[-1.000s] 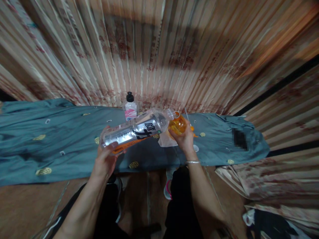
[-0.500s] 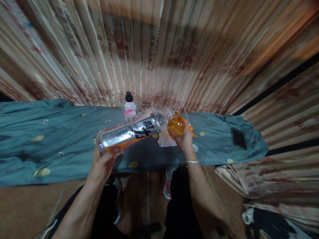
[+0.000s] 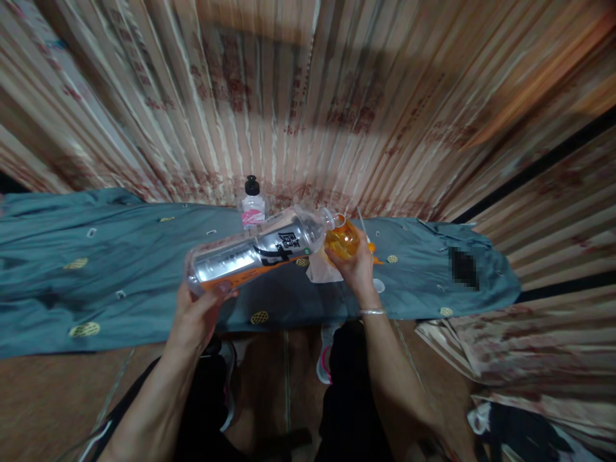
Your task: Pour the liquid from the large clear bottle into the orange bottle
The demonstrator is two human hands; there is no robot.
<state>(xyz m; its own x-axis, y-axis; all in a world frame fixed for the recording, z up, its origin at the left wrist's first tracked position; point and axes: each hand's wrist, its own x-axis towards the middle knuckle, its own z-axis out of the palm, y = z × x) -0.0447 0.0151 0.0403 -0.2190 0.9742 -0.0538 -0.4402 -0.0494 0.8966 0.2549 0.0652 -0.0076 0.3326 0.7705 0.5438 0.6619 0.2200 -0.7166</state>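
My left hand (image 3: 199,314) is closed round the base of a large clear plastic bottle (image 3: 255,250) with a silver and orange label and black characters. The bottle lies tilted in the air, its uncapped neck pointing right. At its mouth is a small orange see-through container (image 3: 342,239), with my right hand (image 3: 357,269) wrapped round it. The container leans toward the bottle's neck, and the two openings meet or nearly meet. Whether liquid runs between them I cannot tell. Beneath my right hand lies a pale sheet or packet (image 3: 321,269), partly hidden.
A small clear bottle with a black cap and pink label (image 3: 253,208) stands at the back of the cloth-covered bench (image 3: 144,276). Right of my hand are a white round disc (image 3: 378,285) and a thin stick (image 3: 360,218). A pleated curtain (image 3: 289,115) hangs behind.
Both hands keep their grips, and the bottle and orange container stay mouth to mouth. The bottle looks very slightly more level; otherwise the whole view has only shifted a little.
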